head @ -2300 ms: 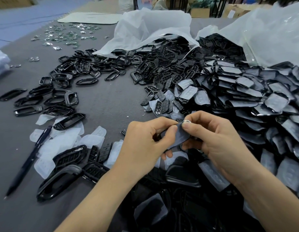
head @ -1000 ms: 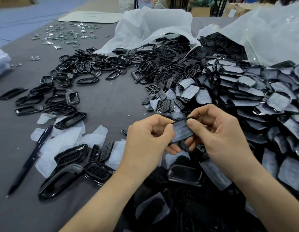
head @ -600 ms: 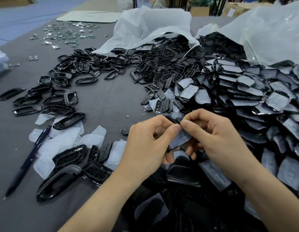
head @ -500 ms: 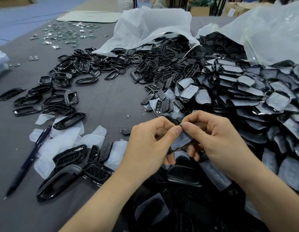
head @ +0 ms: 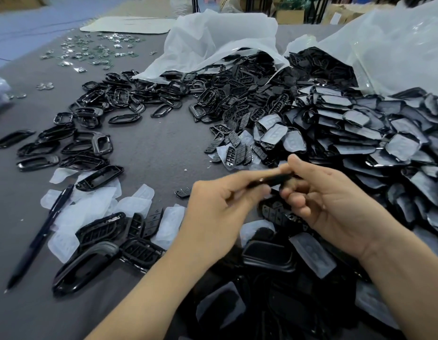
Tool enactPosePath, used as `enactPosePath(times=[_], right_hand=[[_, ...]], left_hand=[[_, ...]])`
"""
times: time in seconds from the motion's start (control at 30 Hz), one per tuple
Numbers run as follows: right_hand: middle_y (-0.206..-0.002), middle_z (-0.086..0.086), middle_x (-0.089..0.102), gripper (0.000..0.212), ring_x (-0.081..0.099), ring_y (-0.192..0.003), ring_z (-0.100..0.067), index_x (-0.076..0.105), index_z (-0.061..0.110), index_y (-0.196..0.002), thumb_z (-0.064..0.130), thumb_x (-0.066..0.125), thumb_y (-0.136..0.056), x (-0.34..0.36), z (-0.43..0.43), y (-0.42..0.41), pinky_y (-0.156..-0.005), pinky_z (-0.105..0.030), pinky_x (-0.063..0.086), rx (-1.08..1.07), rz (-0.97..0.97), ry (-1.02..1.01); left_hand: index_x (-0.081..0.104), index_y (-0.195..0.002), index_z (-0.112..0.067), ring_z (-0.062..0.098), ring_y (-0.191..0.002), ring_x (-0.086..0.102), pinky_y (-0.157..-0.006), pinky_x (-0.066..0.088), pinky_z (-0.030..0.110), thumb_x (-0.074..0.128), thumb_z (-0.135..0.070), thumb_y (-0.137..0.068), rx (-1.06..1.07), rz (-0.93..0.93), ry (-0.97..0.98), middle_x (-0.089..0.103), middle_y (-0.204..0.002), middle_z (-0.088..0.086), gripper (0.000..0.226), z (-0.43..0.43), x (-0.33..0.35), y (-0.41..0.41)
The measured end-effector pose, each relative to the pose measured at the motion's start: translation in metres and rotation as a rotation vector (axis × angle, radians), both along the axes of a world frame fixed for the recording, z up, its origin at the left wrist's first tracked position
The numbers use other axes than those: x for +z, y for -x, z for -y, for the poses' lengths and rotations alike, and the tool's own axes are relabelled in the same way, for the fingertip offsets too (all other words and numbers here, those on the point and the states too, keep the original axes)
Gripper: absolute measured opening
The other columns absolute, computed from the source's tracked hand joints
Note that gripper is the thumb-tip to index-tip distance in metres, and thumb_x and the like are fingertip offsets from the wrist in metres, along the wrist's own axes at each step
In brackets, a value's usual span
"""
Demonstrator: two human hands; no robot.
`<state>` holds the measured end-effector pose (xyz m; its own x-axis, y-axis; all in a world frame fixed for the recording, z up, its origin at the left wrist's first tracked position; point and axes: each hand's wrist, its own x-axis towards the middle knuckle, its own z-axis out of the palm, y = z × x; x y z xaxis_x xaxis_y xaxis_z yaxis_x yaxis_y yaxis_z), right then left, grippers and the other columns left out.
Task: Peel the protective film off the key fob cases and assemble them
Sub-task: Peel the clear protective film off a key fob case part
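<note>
A thin black key fob case piece is held edge-on between both hands above the table's middle. My left hand pinches its left end with thumb and fingers. My right hand grips its right end, fingers curled under. Motion blur hides whether film is still on it. A big heap of film-covered black case pieces lies to the right. Peeled clear films lie at the left, with black case frames beside them.
Two open white plastic bags spill black parts at the back. Loose black frames spread over the grey table's left side. A dark pen lies near the left edge. Small shiny metal bits are scattered far left.
The piece has turned from face-up to edge-on between my hands. Both hands shifted slightly right and apart, and the picture is now blurred by movement.
</note>
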<state>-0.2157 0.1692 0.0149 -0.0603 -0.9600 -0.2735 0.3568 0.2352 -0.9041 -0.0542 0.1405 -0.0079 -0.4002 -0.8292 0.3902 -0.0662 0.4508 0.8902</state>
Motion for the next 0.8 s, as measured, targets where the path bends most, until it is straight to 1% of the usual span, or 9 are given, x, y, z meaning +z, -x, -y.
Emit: enactPosePath(times=[0.07, 0.13, 0.2, 0.27, 0.4, 0.53, 0.63, 0.7, 0.8], right_hand=[[-0.057, -0.003, 0.059, 0.019, 0.049, -0.042, -0.005, 0.063, 0.009, -0.076, 0.027, 0.065, -0.071, 0.0009, -0.0008, -0.0011, -0.037, -0.014, 0.040, 0.009, 0.015, 0.052], [-0.057, 0.000, 0.055, 0.014, 0.046, -0.045, -0.007, 0.064, 0.013, -0.072, 0.025, 0.068, -0.066, -0.0003, -0.0007, -0.0024, -0.041, -0.015, 0.039, -0.012, -0.006, 0.102], [-0.059, 0.002, 0.054, 0.010, 0.046, -0.049, -0.008, 0.066, 0.014, -0.070, 0.022, 0.069, -0.064, -0.0026, 0.0003, -0.0023, -0.046, -0.015, 0.041, -0.053, -0.015, 0.123], [-0.065, 0.001, 0.059, 0.009, 0.050, -0.053, -0.006, 0.069, 0.013, -0.069, 0.020, 0.067, -0.065, -0.0036, 0.0011, -0.0019, -0.052, -0.016, 0.045, -0.055, 0.020, 0.130], [-0.065, -0.002, 0.061, 0.012, 0.052, -0.054, -0.006, 0.071, 0.006, -0.068, 0.016, 0.064, -0.069, -0.0043, 0.0015, -0.0023, -0.051, -0.016, 0.047, -0.025, 0.092, 0.119], [-0.070, -0.003, 0.057, 0.017, 0.052, -0.055, -0.006, 0.065, 0.001, -0.080, 0.016, 0.064, -0.070, -0.0063, 0.0028, -0.0005, -0.049, -0.016, 0.047, -0.018, 0.134, 0.039], [-0.064, -0.002, 0.057, 0.014, 0.053, -0.053, -0.006, 0.071, 0.005, -0.072, 0.017, 0.065, -0.071, -0.0073, 0.0034, 0.0001, -0.048, -0.016, 0.048, -0.017, 0.138, -0.017], [-0.060, 0.000, 0.058, 0.015, 0.055, -0.052, -0.005, 0.075, 0.007, -0.065, 0.018, 0.065, -0.070, -0.0072, 0.0034, 0.0005, -0.049, -0.015, 0.049, -0.020, 0.131, -0.038], [-0.061, 0.000, 0.058, 0.012, 0.054, -0.051, -0.004, 0.075, 0.008, -0.066, 0.018, 0.069, -0.066, -0.0063, 0.0038, 0.0002, -0.049, -0.015, 0.050, -0.036, 0.181, -0.067]], left_hand=[[0.072, -0.100, -0.019, 0.001, -0.090, 0.068, -0.079, 0.050, 0.012, 0.064, -0.020, -0.079, -0.021, -0.245, -0.320, 0.075, -0.091, -0.009, 0.023, 0.0014, 0.0012, 0.0011], [0.071, -0.102, -0.007, 0.014, -0.095, 0.070, -0.081, 0.054, 0.020, 0.063, -0.016, -0.075, -0.109, -0.449, -0.608, 0.075, -0.098, 0.006, 0.030, 0.0029, 0.0005, 0.0012], [0.070, -0.103, -0.001, 0.019, -0.096, 0.070, -0.080, 0.055, 0.022, 0.062, -0.013, -0.075, -0.196, -0.545, -0.814, 0.073, -0.103, 0.014, 0.031, 0.0032, 0.0038, 0.0007], [0.071, -0.100, 0.002, 0.020, -0.096, 0.071, -0.077, 0.056, 0.021, 0.061, -0.012, -0.076, -0.263, -0.597, -0.938, 0.072, -0.103, 0.016, 0.030, 0.0035, 0.0073, -0.0005], [0.072, -0.097, 0.003, 0.020, -0.095, 0.071, -0.075, 0.056, 0.021, 0.062, -0.015, -0.075, -0.307, -0.635, -1.031, 0.072, -0.103, 0.016, 0.030, 0.0045, 0.0084, -0.0018], [0.077, -0.091, -0.003, 0.016, -0.096, 0.070, -0.079, 0.055, 0.022, 0.061, -0.016, -0.077, -0.314, -0.666, -1.035, 0.074, -0.101, 0.011, 0.025, 0.0045, 0.0059, 0.0002], [0.078, -0.082, -0.007, 0.012, -0.089, 0.071, -0.075, 0.055, 0.020, 0.064, -0.018, -0.073, -0.267, -0.659, -1.050, 0.075, -0.094, 0.007, 0.020, 0.0050, 0.0034, 0.0021], [0.078, -0.081, -0.006, 0.013, -0.088, 0.071, -0.073, 0.056, 0.020, 0.066, -0.018, -0.070, -0.249, -0.660, -1.058, 0.075, -0.093, 0.008, 0.021, 0.0049, 0.0024, 0.0024], [0.078, -0.081, -0.004, 0.013, -0.088, 0.072, -0.073, 0.056, 0.021, 0.068, -0.018, -0.066, -0.242, -0.659, -1.053, 0.075, -0.091, 0.009, 0.022, 0.0033, 0.0034, 0.0028]])
